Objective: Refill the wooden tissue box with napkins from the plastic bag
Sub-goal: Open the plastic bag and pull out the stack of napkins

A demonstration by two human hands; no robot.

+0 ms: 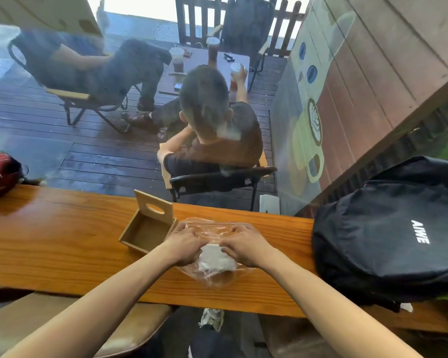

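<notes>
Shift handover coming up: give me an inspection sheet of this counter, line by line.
Surface: wooden counter along a window, glossy, bare at left.
Job's things: wooden tissue box with lid raised, looks empty; plastic bag beside it on the right, white napkins inside.
Clutter: black backpack on the counter's right end; red item at far left.
Hands: left hand and right hand both grip the bag over the napkins.
Cables: nothing seen.
Surroundings: through the glass, two people seated on a wooden deck around a table with drinks.
</notes>
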